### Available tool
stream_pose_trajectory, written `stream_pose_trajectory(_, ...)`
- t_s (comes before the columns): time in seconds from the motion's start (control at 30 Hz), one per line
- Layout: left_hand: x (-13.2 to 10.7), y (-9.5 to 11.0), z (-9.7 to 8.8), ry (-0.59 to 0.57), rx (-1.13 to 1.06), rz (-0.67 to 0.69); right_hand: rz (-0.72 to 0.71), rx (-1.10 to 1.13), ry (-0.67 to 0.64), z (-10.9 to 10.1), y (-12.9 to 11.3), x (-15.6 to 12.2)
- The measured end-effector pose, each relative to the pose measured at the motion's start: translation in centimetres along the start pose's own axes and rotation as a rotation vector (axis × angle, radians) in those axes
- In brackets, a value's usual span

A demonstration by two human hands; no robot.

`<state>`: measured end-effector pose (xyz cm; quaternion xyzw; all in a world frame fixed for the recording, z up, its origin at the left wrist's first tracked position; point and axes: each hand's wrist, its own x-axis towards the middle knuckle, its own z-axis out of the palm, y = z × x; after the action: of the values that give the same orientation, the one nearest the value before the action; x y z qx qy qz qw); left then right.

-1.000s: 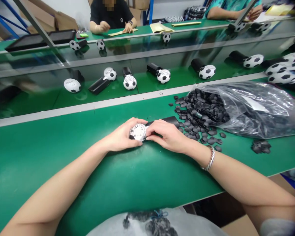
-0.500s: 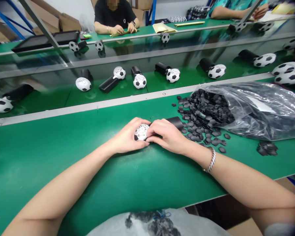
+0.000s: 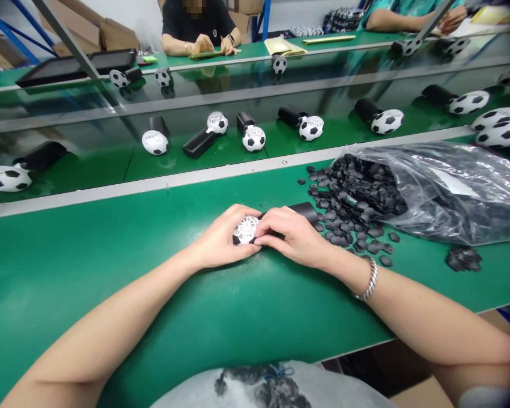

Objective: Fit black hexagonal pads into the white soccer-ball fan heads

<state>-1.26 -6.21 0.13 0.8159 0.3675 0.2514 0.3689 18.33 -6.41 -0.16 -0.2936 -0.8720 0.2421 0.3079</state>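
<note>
My left hand [image 3: 223, 238] curls around a small black-and-white soccer ball [image 3: 246, 229], its upper face a white lattice of open cells. A black handle [image 3: 305, 212] lies beyond my right hand, pointing right; its join with the ball is hidden. At the ball's right edge, my right hand [image 3: 291, 235] has thumb and fingers pinched together against it. Whatever small thing lies between those fingertips is covered. Just right of the handle spreads a heap of black pentagon pieces [image 3: 357, 190], spilling from a clear plastic bag [image 3: 463, 192].
A conveyor belt [image 3: 123, 167] behind a metal rail [image 3: 187, 174] carries several soccer balls with black handles. A small black clump [image 3: 463, 258] rests right of the heap. Across the belt, one person [image 3: 199, 28] handles yellow material; another person's arm [image 3: 395, 22] shows at upper right.
The balls on the near belt have shifted right, while those on the far belt moved slightly left. My hands stay around the ball almost unmoved. The facing person's hand has lifted a little.
</note>
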Motion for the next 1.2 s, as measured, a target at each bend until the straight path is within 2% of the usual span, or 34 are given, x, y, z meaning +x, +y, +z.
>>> stream_pose_trajectory(0.27,0.0,0.3,0.7,0.082,-0.008,-0.040,0.028,0.003,0.004,-0.3,0.3,0.0)
stream_pose_trajectory(0.43,-0.1,0.5,0.8,0.093,-0.020,-0.088,0.015,0.000,-0.007,-0.4,0.3,-0.1)
stream_pose_trajectory(0.57,0.2,0.4,1.3,0.141,-0.011,-0.078,0.042,-0.006,0.008,-0.2,0.4,0.0)
stream_pose_trajectory(0.7,0.3,0.4,2.3,0.237,-0.006,-0.063,0.087,-0.058,0.026,0.2,0.4,0.0)
stream_pose_trajectory(0.8,-0.5,0.5,2.1,0.255,-0.032,-0.027,0.041,-0.039,0.085,-0.1,0.4,-0.1)
stream_pose_trajectory(0.87,-1.4,0.4,0.7,0.279,-0.046,-0.046,0.039,-0.050,0.165,-1.1,0.6,-0.6)
stream_pose_trajectory(0.97,-2.6,-0.9,-3.3,0.419,-0.014,-0.188,0.196,-0.287,0.232,-3.3,2.1,-1.7)
stream_pose_trajectory(1.03,-2.8,-3.2,-7.0,0.567,0.084,-0.318,0.323,-0.522,0.151,-4.7,4.0,-2.6)
stream_pose_trajectory(1.1,-2.6,-6.3,-10.8,0.760,0.315,-0.423,0.456,-0.683,0.006,-5.6,5.7,-3.4)
stream_pose_trajectory(1.2,-1.7,-11.0,-15.7,0.910,0.435,-0.475,0.597,-0.743,-0.160,-6.0,6.9,-4.2)
